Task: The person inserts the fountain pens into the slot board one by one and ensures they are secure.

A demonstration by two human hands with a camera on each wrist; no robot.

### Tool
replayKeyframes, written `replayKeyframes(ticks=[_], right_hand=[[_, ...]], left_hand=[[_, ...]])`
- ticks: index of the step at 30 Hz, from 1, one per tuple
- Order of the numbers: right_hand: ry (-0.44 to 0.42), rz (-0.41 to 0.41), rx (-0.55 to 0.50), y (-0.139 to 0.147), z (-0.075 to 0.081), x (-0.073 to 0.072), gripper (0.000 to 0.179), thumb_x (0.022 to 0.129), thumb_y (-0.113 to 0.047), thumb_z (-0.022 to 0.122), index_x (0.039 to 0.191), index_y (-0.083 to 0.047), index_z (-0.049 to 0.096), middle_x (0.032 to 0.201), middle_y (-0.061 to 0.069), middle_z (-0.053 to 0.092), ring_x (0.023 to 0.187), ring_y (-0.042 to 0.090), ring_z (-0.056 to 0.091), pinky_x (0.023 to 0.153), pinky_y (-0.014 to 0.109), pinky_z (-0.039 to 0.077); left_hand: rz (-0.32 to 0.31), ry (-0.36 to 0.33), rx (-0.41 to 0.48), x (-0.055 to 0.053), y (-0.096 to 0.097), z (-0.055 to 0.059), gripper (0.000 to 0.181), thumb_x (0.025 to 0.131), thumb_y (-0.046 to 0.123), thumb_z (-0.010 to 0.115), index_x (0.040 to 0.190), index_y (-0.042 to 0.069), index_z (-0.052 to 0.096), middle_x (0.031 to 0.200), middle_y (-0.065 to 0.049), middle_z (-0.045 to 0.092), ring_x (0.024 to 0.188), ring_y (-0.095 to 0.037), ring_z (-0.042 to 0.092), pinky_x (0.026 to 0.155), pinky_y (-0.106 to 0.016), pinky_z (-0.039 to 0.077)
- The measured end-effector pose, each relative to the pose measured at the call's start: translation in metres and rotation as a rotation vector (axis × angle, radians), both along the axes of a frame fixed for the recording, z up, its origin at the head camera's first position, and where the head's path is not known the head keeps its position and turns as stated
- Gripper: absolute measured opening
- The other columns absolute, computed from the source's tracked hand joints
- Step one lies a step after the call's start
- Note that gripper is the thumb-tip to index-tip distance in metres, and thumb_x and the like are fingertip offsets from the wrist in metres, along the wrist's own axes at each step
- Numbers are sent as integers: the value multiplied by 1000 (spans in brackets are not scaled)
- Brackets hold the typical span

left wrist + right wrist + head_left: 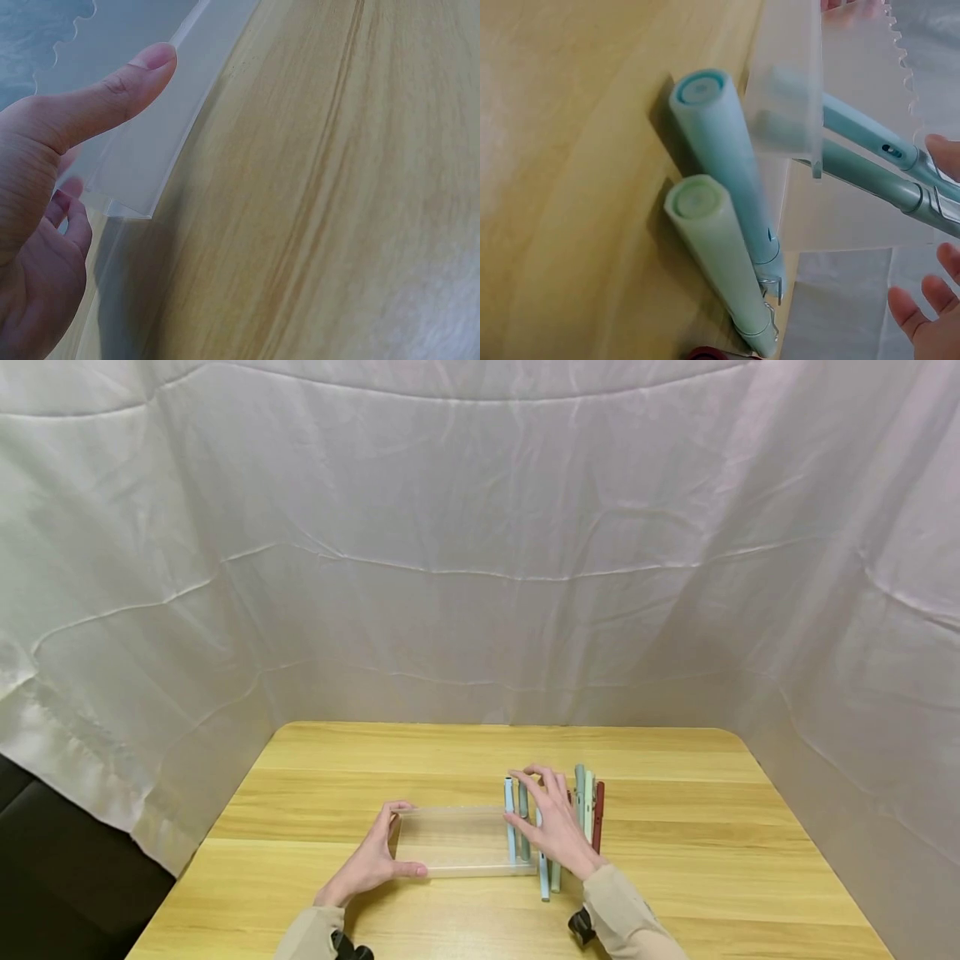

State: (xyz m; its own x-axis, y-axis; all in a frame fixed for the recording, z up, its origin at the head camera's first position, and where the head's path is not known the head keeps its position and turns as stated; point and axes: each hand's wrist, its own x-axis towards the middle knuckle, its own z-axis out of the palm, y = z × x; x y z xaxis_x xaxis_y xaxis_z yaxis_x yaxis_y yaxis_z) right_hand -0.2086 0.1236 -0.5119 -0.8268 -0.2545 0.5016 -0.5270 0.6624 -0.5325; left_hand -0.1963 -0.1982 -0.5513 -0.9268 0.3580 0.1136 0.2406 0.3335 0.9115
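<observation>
A clear plastic pen stand (450, 841) with a scalloped edge sits on the table. My left hand (369, 858) grips its left end, the thumb along the front edge and fingers at the back. Side by side on the stand's right end lie a light blue pen (510, 827) and a grey-green pen (524, 839). Over them is my right hand (557, 828), fingers spread apart; its thumb (945, 155) is close to the blue pen's clip end, contact unclear. Beneath that hand, on the table, are another light blue pen (724, 154) and a pale green pen (718, 255).
Right of my right hand lie a grey-green pen (580, 789), a pale green pen (588, 806) and a dark red pen (598, 818). Another red item is partly hidden behind the hand. Pale curtains (480, 627) surround the wooden table (712, 860).
</observation>
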Motion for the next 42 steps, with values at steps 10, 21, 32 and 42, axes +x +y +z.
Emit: replayKeyframes(ticks=[10,21,32,42], right_hand=[[-133,17,-171,8,-6,5,71,87,-31,78,149,-17,46,146,9,44,132,28,39,99,57,50],[-211,-8,-346,23,-10,7,64,90,-26,76,147,-26,47,143,6,49,118,10,42,86,40,53],[-181,-42,-418,47,-22,-1,55,90,-11,73,141,-11,53,132,10,52,103,19,48,73,31,55],[-254,-57,-501,63,-20,1,56,92,-10,72,143,-9,50,130,13,53,101,15,50,73,18,54]], left_hand=[[-8,13,2,0,0,-1,99,64,18,94,139,-2,33,152,-25,35,152,-47,20,126,-55,10],[3,-7,7,0,1,-1,99,63,16,94,139,-1,34,153,-24,35,152,-45,20,127,-54,9],[3,-1,3,-1,0,-4,99,63,18,94,140,1,34,153,-25,34,152,-44,21,127,-52,10],[-1,11,5,-1,1,-3,99,62,17,94,139,1,34,152,-26,34,152,-44,22,127,-53,10]])
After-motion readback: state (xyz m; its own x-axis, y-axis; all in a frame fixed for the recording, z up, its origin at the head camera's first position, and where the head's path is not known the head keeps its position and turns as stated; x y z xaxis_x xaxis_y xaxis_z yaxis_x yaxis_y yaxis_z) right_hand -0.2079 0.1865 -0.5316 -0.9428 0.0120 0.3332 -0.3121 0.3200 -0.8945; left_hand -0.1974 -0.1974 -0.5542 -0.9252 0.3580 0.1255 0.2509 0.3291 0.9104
